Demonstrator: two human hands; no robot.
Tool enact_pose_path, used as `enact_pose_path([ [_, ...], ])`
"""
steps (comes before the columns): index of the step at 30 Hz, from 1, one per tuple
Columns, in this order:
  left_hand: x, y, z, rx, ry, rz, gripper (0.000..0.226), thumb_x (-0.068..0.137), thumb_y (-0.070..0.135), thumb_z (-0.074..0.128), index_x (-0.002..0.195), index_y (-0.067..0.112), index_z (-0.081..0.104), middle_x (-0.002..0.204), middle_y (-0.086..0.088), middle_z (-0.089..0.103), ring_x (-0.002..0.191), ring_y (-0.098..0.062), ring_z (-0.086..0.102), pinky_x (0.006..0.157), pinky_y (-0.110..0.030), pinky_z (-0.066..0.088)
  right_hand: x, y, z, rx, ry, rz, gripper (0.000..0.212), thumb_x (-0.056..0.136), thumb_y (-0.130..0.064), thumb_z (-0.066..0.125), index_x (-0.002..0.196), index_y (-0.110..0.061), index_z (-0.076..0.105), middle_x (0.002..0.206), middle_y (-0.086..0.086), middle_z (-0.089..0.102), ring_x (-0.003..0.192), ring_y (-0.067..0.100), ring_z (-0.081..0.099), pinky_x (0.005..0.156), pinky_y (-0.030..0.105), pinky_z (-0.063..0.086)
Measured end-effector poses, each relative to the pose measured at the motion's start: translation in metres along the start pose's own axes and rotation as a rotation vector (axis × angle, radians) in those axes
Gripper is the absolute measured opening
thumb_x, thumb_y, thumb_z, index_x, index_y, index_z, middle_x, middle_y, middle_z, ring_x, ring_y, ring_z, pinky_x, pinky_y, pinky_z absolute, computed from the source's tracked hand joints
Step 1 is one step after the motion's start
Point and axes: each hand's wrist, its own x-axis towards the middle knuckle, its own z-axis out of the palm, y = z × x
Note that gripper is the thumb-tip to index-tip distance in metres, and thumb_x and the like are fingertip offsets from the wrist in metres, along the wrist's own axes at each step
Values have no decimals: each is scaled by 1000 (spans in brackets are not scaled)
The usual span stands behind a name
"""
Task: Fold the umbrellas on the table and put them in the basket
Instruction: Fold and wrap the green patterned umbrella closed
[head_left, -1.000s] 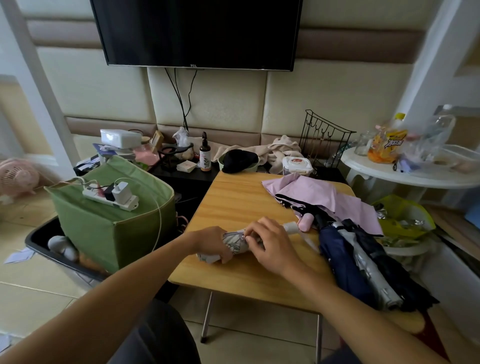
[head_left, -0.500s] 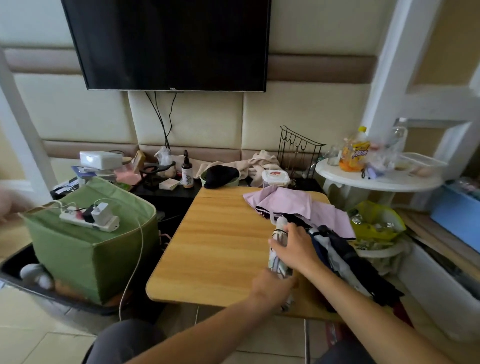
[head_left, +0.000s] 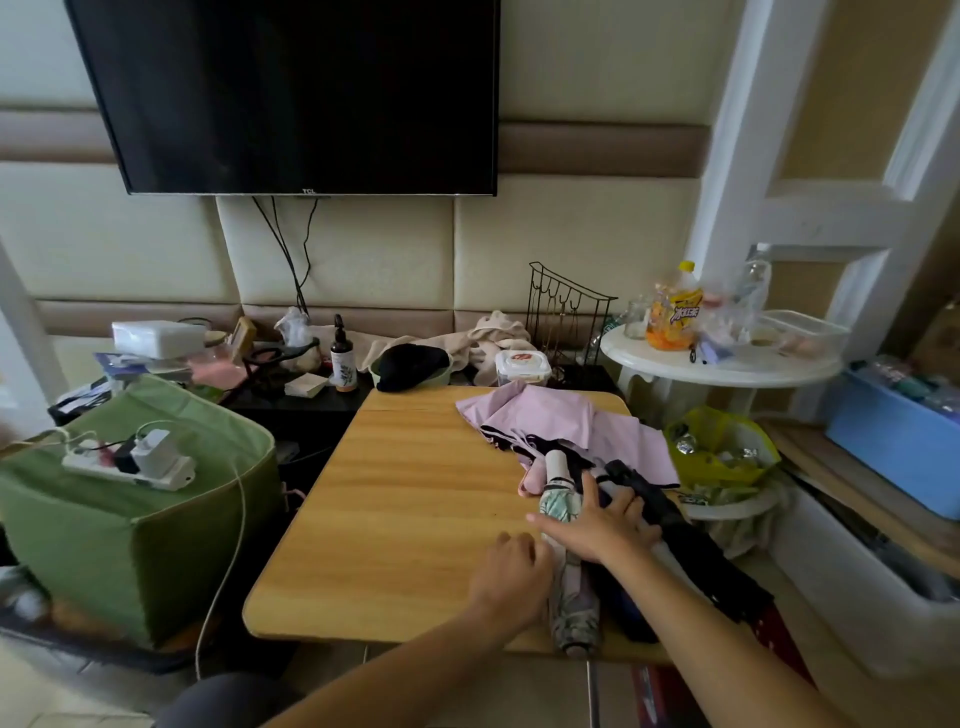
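Pressing flat, my right hand (head_left: 602, 525) lies with spread, straight fingers across the folded patterned umbrella (head_left: 569, 587) on the wooden table (head_left: 415, 499). My left hand (head_left: 511, 577) curls its fingers against the umbrella's side, just beside the right. Beyond my right fingers lie a black umbrella (head_left: 654, 512) and a pink one (head_left: 561, 423).
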Motion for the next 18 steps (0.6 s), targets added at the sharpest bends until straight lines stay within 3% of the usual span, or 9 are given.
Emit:
enact_pose_path([
  [3, 30, -3, -2, -31, 115, -33, 23, 101, 29, 37, 101, 10, 51, 109, -15, 56, 104, -34, 50, 91, -46, 43, 6, -2, -2, -29, 48, -7, 117, 69, -102, 31, 162, -38, -1, 161, 23, 11, 148, 40, 11, 114, 58, 20],
  [6, 68, -1, -4, 24, 166, 20, 32, 96, 32, 35, 115, 11, 49, 117, -14, 50, 112, -34, 45, 97, -48, 41, 13, -2, -1, -50, 85, -25, 108, 76, -97, 28, 162, -36, 1, 161, 23, 12, 146, 41, 15, 112, 58, 22],
  [9, 107, 11, -10, 45, 208, 52, 39, 99, 34, 44, 137, 24, 48, 136, -9, 45, 127, -30, 40, 103, -44, 40, 23, -4, -2, -51, 98, -41, 104, 81, -91, 35, 162, -36, -1, 162, 24, 11, 148, 41, 14, 115, 58, 22],
  [14, 172, 39, -14, 104, 58, -9, 56, 99, 45, 45, 153, 31, 42, 163, -8, 27, 152, -29, 20, 123, -47, 22, 37, -9, 3, -45, 122, -42, 113, 75, -95, 33, 163, -28, 8, 162, 22, 14, 147, 42, 16, 116, 59, 21],
  [16, 196, 45, -13, 135, -1, -42, 56, 100, 47, 43, 152, 28, 44, 163, -13, 28, 151, -32, 23, 122, -47, 24, 38, -10, 11, -44, 189, -39, 114, 76, -95, 33, 163, -25, 10, 163, 23, 16, 147, 42, 18, 116, 60, 21],
  [18, 216, 49, -13, 117, -82, -113, 59, 94, 52, 41, 147, 27, 48, 153, -16, 42, 141, -37, 38, 115, -47, 34, 39, -8, 18, -34, 264, -47, 115, 77, -94, 35, 163, -21, 10, 163, 24, 18, 148, 42, 20, 116, 60, 22],
])
